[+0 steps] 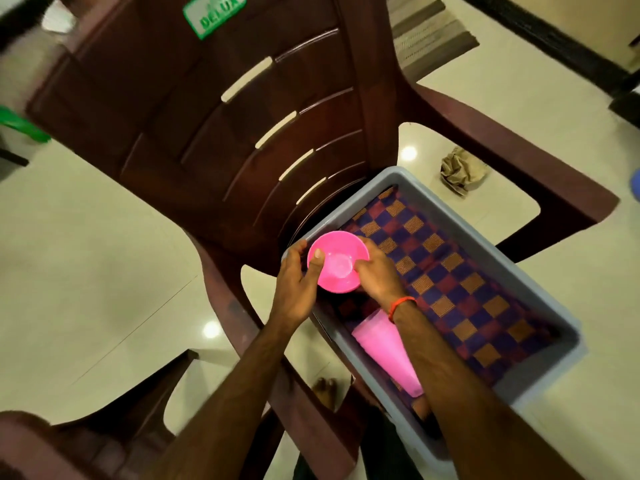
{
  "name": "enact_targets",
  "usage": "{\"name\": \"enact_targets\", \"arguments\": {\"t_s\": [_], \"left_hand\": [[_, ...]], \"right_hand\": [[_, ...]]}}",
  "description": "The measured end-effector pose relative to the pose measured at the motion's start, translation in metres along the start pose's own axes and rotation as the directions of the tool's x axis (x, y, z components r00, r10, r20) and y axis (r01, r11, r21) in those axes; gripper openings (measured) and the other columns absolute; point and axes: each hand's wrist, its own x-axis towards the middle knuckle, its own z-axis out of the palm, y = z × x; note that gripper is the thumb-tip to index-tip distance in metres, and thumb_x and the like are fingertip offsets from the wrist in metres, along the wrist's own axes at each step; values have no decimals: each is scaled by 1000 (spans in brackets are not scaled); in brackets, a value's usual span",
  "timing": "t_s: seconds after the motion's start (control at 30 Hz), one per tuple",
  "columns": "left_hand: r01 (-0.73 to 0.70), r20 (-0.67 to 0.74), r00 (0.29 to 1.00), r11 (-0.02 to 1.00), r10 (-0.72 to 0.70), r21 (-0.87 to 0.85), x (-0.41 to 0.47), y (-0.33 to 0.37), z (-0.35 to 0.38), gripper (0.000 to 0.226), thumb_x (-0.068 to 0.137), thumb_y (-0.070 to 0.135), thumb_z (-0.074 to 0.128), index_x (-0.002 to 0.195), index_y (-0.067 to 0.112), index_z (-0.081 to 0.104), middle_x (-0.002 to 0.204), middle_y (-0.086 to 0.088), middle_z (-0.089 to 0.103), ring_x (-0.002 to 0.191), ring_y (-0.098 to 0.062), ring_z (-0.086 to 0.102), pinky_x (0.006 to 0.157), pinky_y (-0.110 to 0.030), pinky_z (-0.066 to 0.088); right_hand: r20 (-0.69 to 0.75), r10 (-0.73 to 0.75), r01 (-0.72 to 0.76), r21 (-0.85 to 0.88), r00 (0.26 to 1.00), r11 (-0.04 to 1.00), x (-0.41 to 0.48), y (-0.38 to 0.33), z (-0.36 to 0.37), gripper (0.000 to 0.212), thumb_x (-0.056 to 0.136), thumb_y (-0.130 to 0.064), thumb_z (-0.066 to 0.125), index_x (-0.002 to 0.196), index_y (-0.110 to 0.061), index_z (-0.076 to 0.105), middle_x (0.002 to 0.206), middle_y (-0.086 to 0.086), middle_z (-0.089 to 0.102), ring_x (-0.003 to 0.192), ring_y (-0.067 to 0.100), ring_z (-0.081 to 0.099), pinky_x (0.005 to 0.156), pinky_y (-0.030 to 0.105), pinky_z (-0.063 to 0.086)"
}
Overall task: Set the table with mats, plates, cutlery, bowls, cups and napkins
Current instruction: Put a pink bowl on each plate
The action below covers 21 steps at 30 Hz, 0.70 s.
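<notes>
A pink plastic bowl (337, 261) is held over the near-left corner of a grey plastic bin (540, 282). My left hand (298, 282) grips its left rim with the thumb inside. My right hand (377, 275) grips the right rim from the other side. A checked purple and orange cloth mat (450, 268) lines the bin. Pink cups (384, 351), stacked and lying on their side, rest in the bin under my right forearm.
The bin sits on the seat of a brown plastic chair (207, 133) with armrests on both sides. A crumpled cloth (462, 171) lies on the pale tiled floor beyond the chair. A striped doormat (429, 36) is at the top.
</notes>
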Motion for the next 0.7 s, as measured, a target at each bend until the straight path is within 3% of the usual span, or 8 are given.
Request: {"name": "enact_targets", "arguments": {"t_s": [0.1, 0.2, 0.3, 0.4, 0.47, 0.57, 0.63, 0.7], "left_hand": [[24, 85, 996, 992, -13, -123, -14, 22, -6, 35, 100, 57, 42, 128, 38, 52, 126, 8, 60, 114, -11, 62, 78, -16, 56], [44, 173, 985, 973, -4, -226, -34, 50, -12, 59, 96, 67, 38, 141, 32, 51, 128, 6, 62, 118, -15, 63, 85, -31, 61], [150, 243, 968, 928, -68, -340, -59, 87, -17, 72, 89, 66, 32, 147, 26, 47, 123, 5, 63, 108, -16, 66, 70, -27, 62], [259, 295, 945, 871, -139, -418, -82, 113, -19, 84, 80, 86, 37, 142, 33, 53, 126, -6, 69, 113, -29, 69, 81, -55, 63], [294, 310, 938, 831, -155, -472, -101, 131, -21, 78, 80, 88, 34, 135, 38, 59, 127, -8, 70, 114, -31, 69, 86, -65, 58], [305, 314, 937, 800, -154, -517, -128, 166, -24, 67, 96, 74, 20, 122, 31, 64, 109, -6, 76, 98, -24, 75, 76, -50, 64], [328, 345, 926, 783, -155, -528, -145, 182, -26, 67, 102, 67, 17, 114, 24, 67, 94, -3, 79, 86, -19, 76, 67, -40, 64], [332, 378, 915, 792, -139, -512, -159, 195, -28, 67, 104, 65, 19, 111, 21, 69, 92, -2, 80, 88, -19, 76, 72, -36, 64]], "right_hand": [[-55, -30, 32, 39, 998, 999, -30, -17, -18, 53, 96, -10, 50, 145, -28, 46, 120, -2, 58, 104, 21, 60, 81, 42, 60], [-79, -58, 61, 34, 995, 998, -62, -38, -37, 51, 96, -9, 51, 144, -24, 46, 122, 1, 57, 107, 21, 56, 70, 28, 52], [-96, -61, 64, 22, 994, 998, -98, -60, -56, 51, 95, -9, 52, 143, -23, 47, 121, 2, 57, 107, 21, 56, 66, 24, 47], [-127, -58, 61, 21, 990, 998, -136, -80, -71, 49, 94, -13, 53, 141, -25, 48, 115, 2, 60, 101, 22, 61, 72, 36, 57], [-152, -54, 61, 45, 987, 997, -162, -91, -79, 44, 95, -16, 54, 138, -26, 49, 110, -2, 61, 96, 17, 61, 71, 35, 56], [-201, -61, 87, 125, 978, 988, -203, -105, -90, 34, 99, -25, 57, 132, -28, 51, 105, -13, 58, 94, 5, 57, 62, 21, 51], [-230, -44, 96, 218, 972, 971, -233, -111, -93, 35, 98, -37, 60, 131, -30, 52, 108, -17, 59, 100, 9, 60, 71, 34, 61], [-254, -43, 101, 220, 966, 970, -259, -118, -98, 43, 96, -52, 59, 133, -32, 53, 111, -15, 62, 105, 12, 62, 81, 46, 62]]}}
